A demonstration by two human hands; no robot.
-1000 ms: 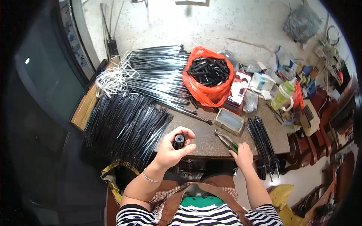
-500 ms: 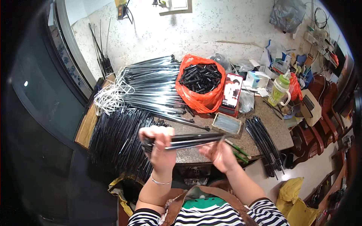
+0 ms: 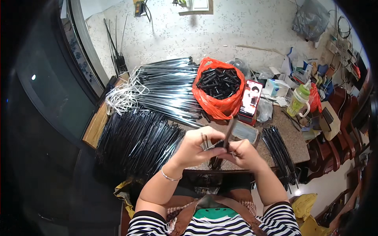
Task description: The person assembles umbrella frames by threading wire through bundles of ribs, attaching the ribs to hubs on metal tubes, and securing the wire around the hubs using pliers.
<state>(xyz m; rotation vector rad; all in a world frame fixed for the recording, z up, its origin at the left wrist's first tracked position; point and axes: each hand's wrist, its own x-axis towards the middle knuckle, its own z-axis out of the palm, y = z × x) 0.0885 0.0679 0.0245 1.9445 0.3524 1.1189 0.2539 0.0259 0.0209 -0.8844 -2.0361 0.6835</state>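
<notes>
Between my hands, at the table's front edge, stands a bundle of slim black rods [image 3: 230, 129], tilted upright and slightly blurred. My left hand [image 3: 199, 146] is closed round its near part, with a few thin rod ends showing between the fingers. On the other side, my right hand [image 3: 245, 153] pinches the same bundle, thumb and fingers pressed together. Behind the hands lies a shallow box of thin grey pieces [image 3: 245, 131], partly covered by the bundle. A large heap of black rods [image 3: 138, 141] lies to the left of my left hand.
An orange-red plastic bag [image 3: 214, 109] of short black tubes stands behind my hands, beside a phone [image 3: 251, 98]. Silvery rods [image 3: 169, 86] tied with white cord [image 3: 126, 94] lie back left. Right are more black rods [image 3: 279, 151] and a green bottle [image 3: 299, 99].
The rod bundle has turned from lying across to standing nearly upright. My hands have come together, the right one closing on the bundle. The whole view has shifted slightly.
</notes>
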